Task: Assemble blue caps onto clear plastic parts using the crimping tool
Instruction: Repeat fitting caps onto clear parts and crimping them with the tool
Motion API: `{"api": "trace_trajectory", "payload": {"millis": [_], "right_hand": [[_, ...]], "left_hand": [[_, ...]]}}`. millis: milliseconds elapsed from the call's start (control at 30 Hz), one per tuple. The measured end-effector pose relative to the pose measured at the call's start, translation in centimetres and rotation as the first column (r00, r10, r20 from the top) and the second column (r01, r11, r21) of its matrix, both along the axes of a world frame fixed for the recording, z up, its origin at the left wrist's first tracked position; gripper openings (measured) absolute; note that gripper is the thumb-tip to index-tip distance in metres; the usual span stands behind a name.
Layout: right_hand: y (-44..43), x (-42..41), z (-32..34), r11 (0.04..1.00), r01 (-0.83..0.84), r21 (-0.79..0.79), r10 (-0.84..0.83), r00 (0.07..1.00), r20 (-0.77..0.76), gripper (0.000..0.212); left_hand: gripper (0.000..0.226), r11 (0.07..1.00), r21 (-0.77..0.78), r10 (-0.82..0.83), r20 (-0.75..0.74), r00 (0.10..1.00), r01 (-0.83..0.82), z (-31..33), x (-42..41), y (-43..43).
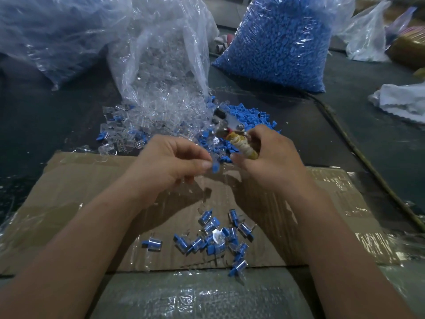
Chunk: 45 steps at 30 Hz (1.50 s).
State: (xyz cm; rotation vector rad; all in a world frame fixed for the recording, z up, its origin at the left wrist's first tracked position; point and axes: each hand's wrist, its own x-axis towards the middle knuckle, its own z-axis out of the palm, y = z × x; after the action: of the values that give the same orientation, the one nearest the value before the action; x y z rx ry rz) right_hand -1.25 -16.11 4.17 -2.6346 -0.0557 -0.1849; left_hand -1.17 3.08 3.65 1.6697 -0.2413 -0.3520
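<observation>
While the left hand (174, 162) is pinching one blue cap (215, 168), the right hand (271, 162) is gripping one tool (243, 146), both hovering just inside the far edge of the cardboard (92, 192).

Matt brown cardboard (69, 192) under glossy tape (358, 238); crinkled shiny plastic bags (161, 54); matt blue plastic caps (248, 113); glassy clear parts (119, 137); metal tool (232, 124), handle wound in rubber bands (243, 148).

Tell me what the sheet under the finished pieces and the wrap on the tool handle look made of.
Sheet: matte brown cardboard, likely corrugated; glossy glare strips suggest clear tape. Wrap on the crimping tool in the right hand: seemingly stacked rubber bands, dull yellow-beige, ribbed rings.
</observation>
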Motion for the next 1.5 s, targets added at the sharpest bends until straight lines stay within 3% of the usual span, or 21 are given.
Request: {"api": "trace_trajectory", "payload": {"millis": [133, 300, 433, 500, 600, 667, 733, 833, 1067, 1267, 1500], "right_hand": [[0.1, 0.0, -0.1, 0.998, -0.002, -0.071, -0.002, 0.998, -0.056, 0.044], [0.7, 0.0, -0.2, 0.993, -0.064, -0.104, 0.054, 0.994, -0.094, 0.045], [0.8, -0.2, -0.3, 0.989, -0.112, -0.093, 0.096, 0.983, -0.156, 0.050], [1.0, -0.2, -0.2, 0.986, -0.130, -0.108, 0.109, 0.978, -0.180, 0.051], [1.3, -0.2, -0.2, 0.978, -0.174, -0.114, 0.146, 0.965, -0.219, 0.050], [1.4, -0.3, -0.3, 0.976, -0.191, -0.107, 0.159, 0.955, -0.249, 0.055], [1.5, -0.3, -0.4, 0.969, -0.205, -0.139, 0.161, 0.947, -0.277, 0.059], [1.7, -0.2, -0.4, 0.949, -0.241, -0.205, 0.175, 0.939, -0.295, 0.062], [1.4, -0.3, -0.4, 0.933, -0.284, -0.220, 0.199, 0.919, -0.340, 0.070], [1.1, -0.3, -0.3, 0.928, -0.313, -0.203, 0.226, 0.904, -0.363, 0.076], [0.8, -0.4, 0.1, 0.935, -0.313, -0.170, 0.235, 0.901, -0.365, 0.068]], "left_hand": [[0.014, 0.966, 0.063, -0.249, -0.023, 0.968, 0.250, 0.1, -0.3, -0.3], [0.015, 0.874, 0.148, -0.466, -0.023, 0.885, 0.464, 0.0, -0.6, -0.4], [0.019, 0.864, 0.104, -0.492, -0.031, 0.870, 0.492, 0.3, -0.6, 0.1], [0.021, 0.925, -0.017, -0.380, -0.028, 0.924, 0.380, 0.7, -0.9, 0.4], [0.015, 0.960, -0.271, 0.068, -0.028, 0.997, -0.073, 1.0, -1.0, 0.5], [0.009, 0.915, -0.162, 0.388, 0.113, 0.915, -0.369, 0.4, 0.1, 0.9], [0.019, 0.809, 0.044, 0.556, 0.267, 0.787, -0.586, -0.6, 1.8, 1.5], [0.035, 0.734, 0.216, 0.544, 0.380, 0.748, -0.644, -1.9, 3.1, 2.3], [0.052, 0.663, 0.493, 0.319, 0.496, 0.808, -0.564, -3.2, 3.5, 2.2], [0.037, 0.628, 0.612, 0.205, 0.465, 0.861, -0.480, -3.3, 3.8, 2.3], [0.022, 0.600, 0.593, 0.213, 0.528, 0.822, -0.537, -3.5, 3.8, 2.1]]}}
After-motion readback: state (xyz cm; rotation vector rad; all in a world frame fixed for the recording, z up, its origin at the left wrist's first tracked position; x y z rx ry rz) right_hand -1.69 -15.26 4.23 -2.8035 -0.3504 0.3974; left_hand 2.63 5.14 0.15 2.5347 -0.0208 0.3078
